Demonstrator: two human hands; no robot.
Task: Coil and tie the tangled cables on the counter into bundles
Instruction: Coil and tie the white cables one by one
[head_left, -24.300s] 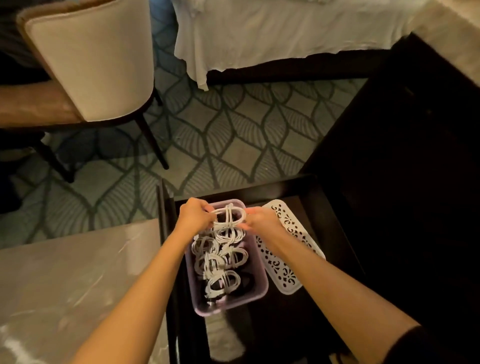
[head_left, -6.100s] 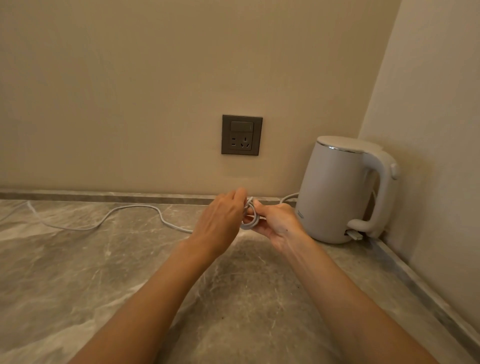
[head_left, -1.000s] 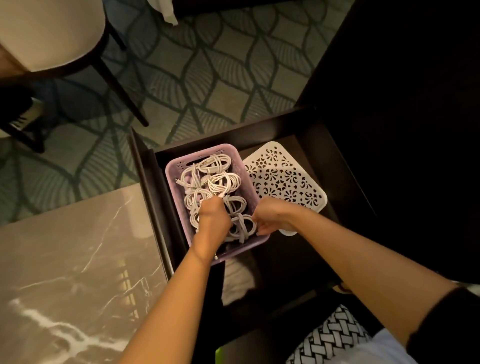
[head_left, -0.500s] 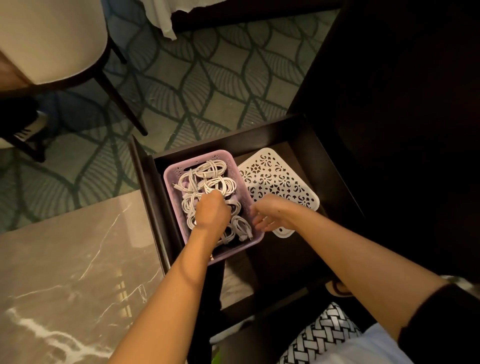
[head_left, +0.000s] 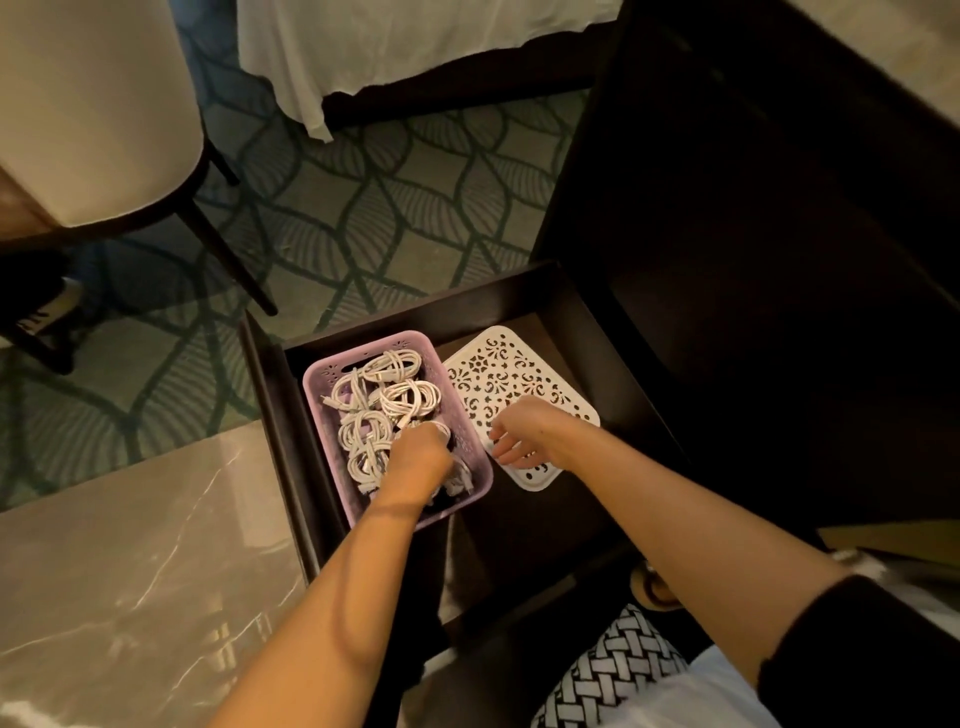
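While left hand (head_left: 418, 457) stays among bundles (head_left: 400, 397) | right hand (head_left: 524, 434) moved over lid (head_left: 498, 364)

Count: 1 drawer (head_left: 519, 525), 1 lilac basket (head_left: 318, 415), 1 white pierced lid (head_left: 514, 364), 1 chair (head_left: 93, 104). In the basket, coiled white cable bundles (head_left: 397, 364) — at least 5 countable, further loops partly covered by the left hand (head_left: 418, 460). Hands: 2 — left hand and right hand (head_left: 524, 436).

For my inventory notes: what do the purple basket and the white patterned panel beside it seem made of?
Purple basket: probably moulded plastic, matte; small cut-outs pierce its rim. White panel: likely plastic too, smooth, with ornamental holes cut through.
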